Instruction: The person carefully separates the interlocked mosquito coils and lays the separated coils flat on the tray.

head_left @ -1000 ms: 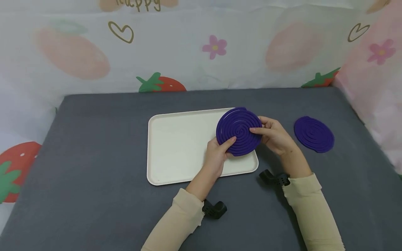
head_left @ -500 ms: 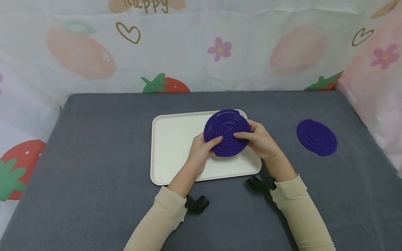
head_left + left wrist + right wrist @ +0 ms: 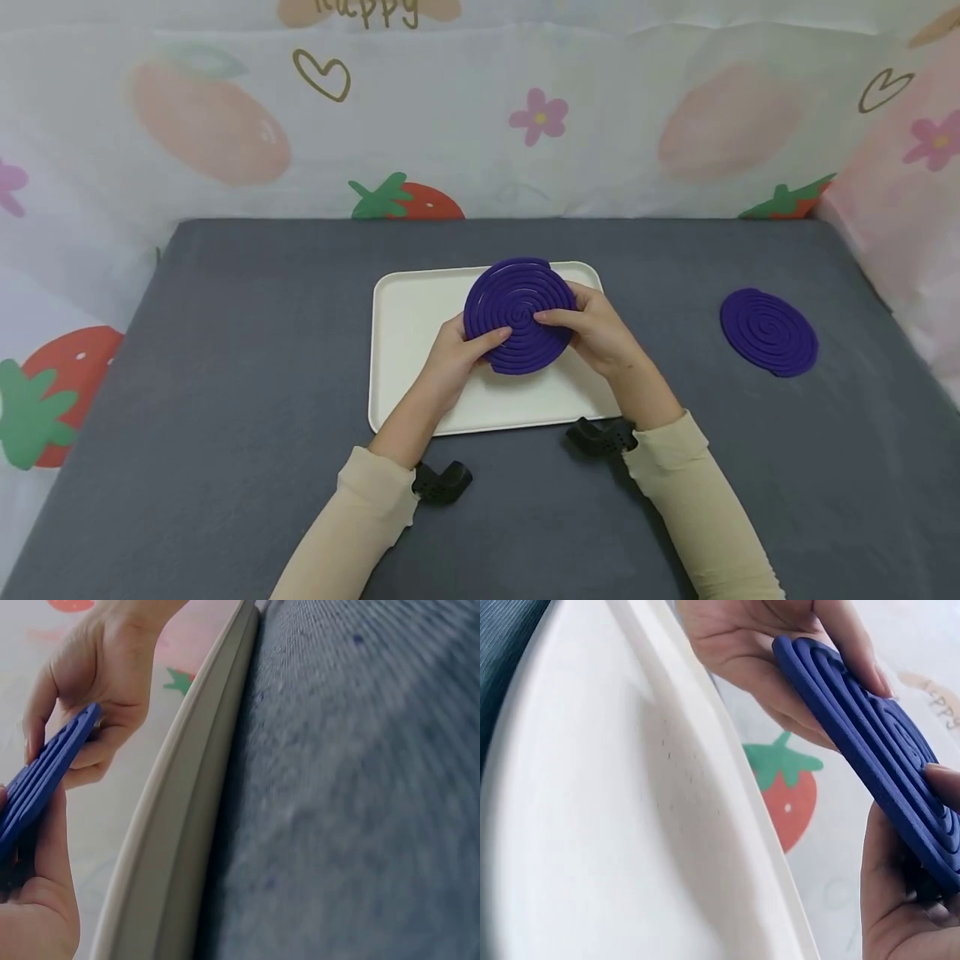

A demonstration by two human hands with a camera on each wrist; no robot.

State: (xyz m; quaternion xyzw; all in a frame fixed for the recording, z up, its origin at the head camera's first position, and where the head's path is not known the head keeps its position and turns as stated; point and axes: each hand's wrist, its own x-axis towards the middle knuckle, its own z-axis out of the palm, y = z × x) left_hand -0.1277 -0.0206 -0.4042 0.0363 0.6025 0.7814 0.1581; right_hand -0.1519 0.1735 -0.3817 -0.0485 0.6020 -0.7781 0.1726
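A round purple-blue coaster (image 3: pixel 519 292) with a raised spiral pattern is held in both hands above a cream tray (image 3: pixel 397 367). My left hand (image 3: pixel 448 360) pinches its lower left edge, thumb on the face and fingers behind. On the right side my right hand (image 3: pixel 603 333) grips it the same way, its thumb tip near the spiral's centre. The right wrist view shows the coaster (image 3: pixel 870 742) tilted, with the tray (image 3: pixel 570 825) below it. A second, matching coaster (image 3: pixel 768 332) lies flat on the table to the right.
A dark grey cloth (image 3: pixel 247 417) covers the table. Behind it hangs a white curtain (image 3: pixel 450 100) printed with strawberries and flowers. Black wrist cameras, such as the left one (image 3: pixel 442 483), jut out from both wrists near the tray's front edge.
Both hands have carried the coaster left, from the tray's right end to over its middle. The grip looks the same. The whole scene shifts slightly right as the head view turns.
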